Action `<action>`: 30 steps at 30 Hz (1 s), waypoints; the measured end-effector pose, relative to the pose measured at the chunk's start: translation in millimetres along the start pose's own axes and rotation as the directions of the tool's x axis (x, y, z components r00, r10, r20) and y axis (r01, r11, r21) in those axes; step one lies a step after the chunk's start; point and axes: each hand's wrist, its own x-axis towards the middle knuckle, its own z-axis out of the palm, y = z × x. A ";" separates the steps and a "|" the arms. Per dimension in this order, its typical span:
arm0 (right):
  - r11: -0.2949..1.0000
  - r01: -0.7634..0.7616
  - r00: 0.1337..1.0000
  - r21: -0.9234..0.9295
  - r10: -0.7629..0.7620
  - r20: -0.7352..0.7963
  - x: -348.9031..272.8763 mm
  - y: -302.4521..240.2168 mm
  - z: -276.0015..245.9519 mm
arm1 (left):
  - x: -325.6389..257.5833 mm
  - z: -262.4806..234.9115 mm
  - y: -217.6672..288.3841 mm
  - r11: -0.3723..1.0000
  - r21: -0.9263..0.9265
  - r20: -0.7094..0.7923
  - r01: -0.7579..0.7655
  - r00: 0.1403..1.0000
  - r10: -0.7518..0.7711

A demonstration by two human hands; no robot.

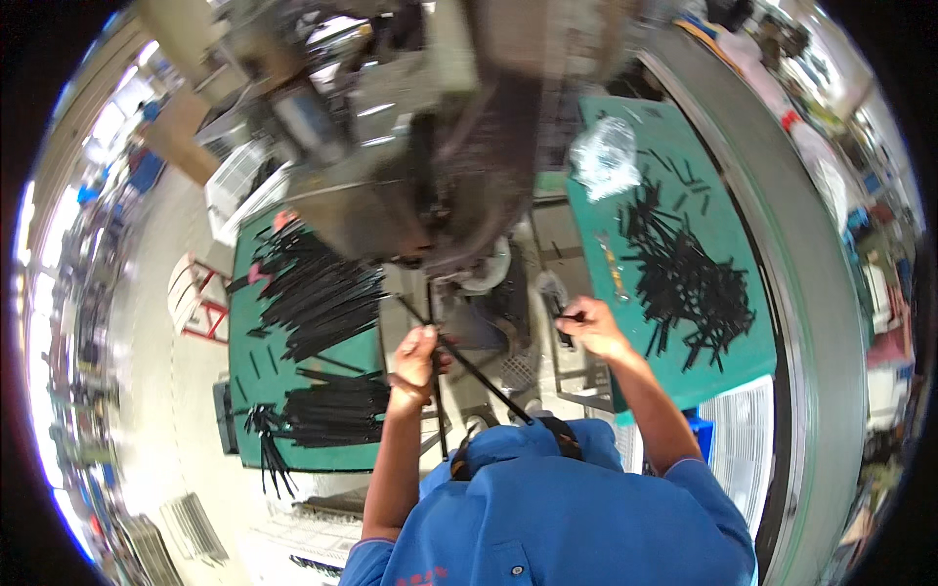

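In front of my body, my left hand [414, 363] is closed around long thin black strips [486, 382], which cross near the fingers and hang toward my lap. Just above this hand is the lower part of a large grey machine [376, 210], blurred in its upper area. My right hand [598, 330] is raised over the near-left edge of the right table, its fingers pinched on a small black piece [575, 317]. To its right, a loose heap of short black pieces [696, 288] covers much of the green right table [606, 220].
On the green left table [342, 457] lie long black strips [322, 293] and a second stack of strips [332, 412]. A clear plastic bag [606, 158] and a yellow-and-silver tool [614, 266] rest on the right table. A red-framed chair [207, 303] stands left.
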 end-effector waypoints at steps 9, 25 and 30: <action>0.998 0.021 0.978 0.057 -0.033 0.207 75.2 -83.5 137.2 | 7.6 -10.8 -2.0 0.983 -0.164 0.153 0.077 0.987 -0.052; 0.917 -0.358 0.934 0.176 0.354 0.050 46.7 -60.4 143.1 | 6.6 -21.1 20.2 0.984 -0.053 0.234 0.172 0.960 -0.155; 0.969 -0.214 0.969 0.126 0.227 -0.099 18.9 -50.4 135.6 | 7.6 -20.2 20.5 0.992 -0.015 0.242 0.128 0.963 -0.121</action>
